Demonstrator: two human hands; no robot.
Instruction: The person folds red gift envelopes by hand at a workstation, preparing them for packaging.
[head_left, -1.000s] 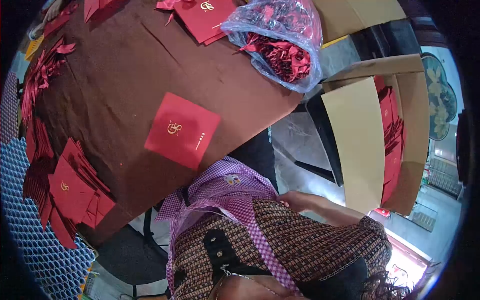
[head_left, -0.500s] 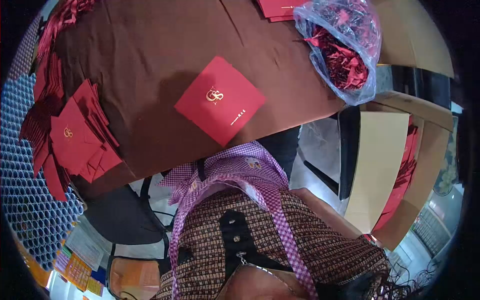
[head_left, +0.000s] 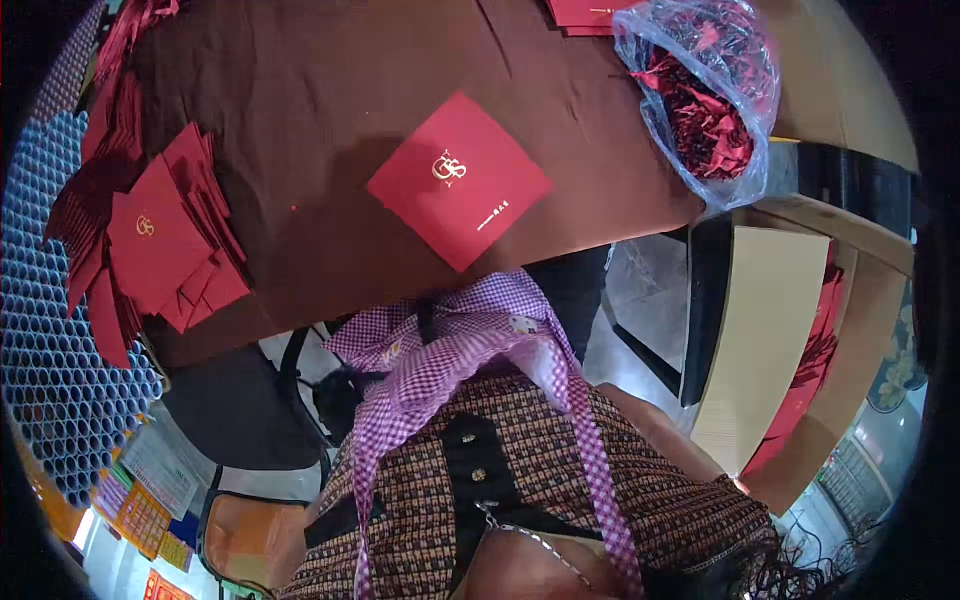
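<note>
A red square card (head_left: 460,182) with gold lettering lies flat on the brown tablecloth (head_left: 300,120), one corner toward the front edge. On the left of the table, a loose pile of red cards (head_left: 165,240) overlaps, the top one bearing a gold mark. More red pieces (head_left: 95,160) fan out behind it. A clear plastic bag (head_left: 700,110) at the right holds crumpled red scraps. Neither of my hands shows; part of a bare arm (head_left: 650,425) is visible at the right of my body.
An open cardboard box (head_left: 765,350) with red cards inside stands at the right. More red cards (head_left: 590,14) lie at the table's far edge. A blue honeycomb-like mesh (head_left: 60,330) is at the left. A dark chair (head_left: 240,410) stands below the table's left side.
The camera view has shifted a little, so the table's items appear slightly moved. The purple checked apron has changed its folds. The cards stay in the same arrangement.
</note>
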